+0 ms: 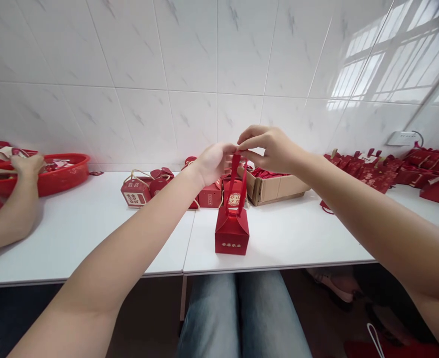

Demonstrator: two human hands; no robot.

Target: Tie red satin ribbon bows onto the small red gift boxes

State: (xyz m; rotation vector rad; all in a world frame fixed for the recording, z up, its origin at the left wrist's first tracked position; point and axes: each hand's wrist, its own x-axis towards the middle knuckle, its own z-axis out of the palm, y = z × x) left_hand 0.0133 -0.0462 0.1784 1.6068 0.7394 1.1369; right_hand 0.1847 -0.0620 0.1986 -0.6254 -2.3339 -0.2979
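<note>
A small red gift box (232, 234) with pale lettering stands upright on the white table in front of me. From its folded top a red ribbon (227, 196) is drawn up taut in a tall loop. My right hand (266, 145) pinches the top of this ribbon between thumb and fingertips. Close beside it, my left hand (216, 161) has its fingers curled and meets the right at the ribbon's upper end. Its fingertips are partly hidden, but they appear closed on the ribbon too.
Behind the box are several red gift boxes (135, 193) with cord handles and a cardboard box (279, 188) of red ribbons. At left, another person's hand (27, 166) works over a red basin (70, 171). More red boxes (376, 171) crowd the right. The table's front edge (279, 267) is near my knees.
</note>
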